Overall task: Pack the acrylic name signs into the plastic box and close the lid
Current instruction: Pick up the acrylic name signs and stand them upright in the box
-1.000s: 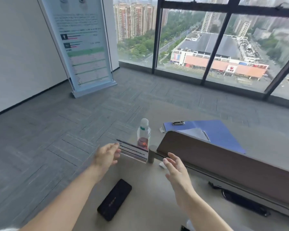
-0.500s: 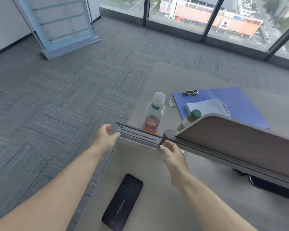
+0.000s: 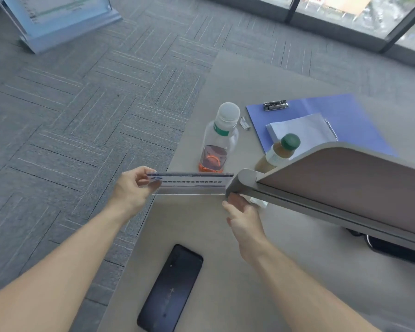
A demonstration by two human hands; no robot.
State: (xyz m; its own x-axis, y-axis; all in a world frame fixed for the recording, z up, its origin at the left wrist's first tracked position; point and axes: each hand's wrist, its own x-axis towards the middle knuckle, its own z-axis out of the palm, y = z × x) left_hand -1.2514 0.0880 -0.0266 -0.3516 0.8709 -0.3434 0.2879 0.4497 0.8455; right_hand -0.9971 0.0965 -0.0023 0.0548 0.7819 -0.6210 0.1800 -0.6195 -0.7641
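A clear acrylic name sign [image 3: 189, 184] with a line of dark print stands near the left edge of the grey desk [image 3: 225, 271]. My left hand [image 3: 132, 190] pinches its left end between thumb and fingers. My right hand [image 3: 243, 213] is at the sign's right end, beside the rounded corner of the desk divider [image 3: 321, 188]; the fingertips touch or almost touch the sign's lower corner, and I cannot tell whether they grip it. No plastic box is in view.
A clear bottle [image 3: 219, 140] with reddish liquid stands just behind the sign. A green-capped bottle [image 3: 277, 153], a blue clipboard [image 3: 321, 116] with papers lie beyond. A black phone [image 3: 170, 289] lies near the desk's front. Carpet floor drops off left of the desk.
The view has tilted down and drawn closer. My left hand has closed on the sign's left end, and my right hand has come up to its right end.
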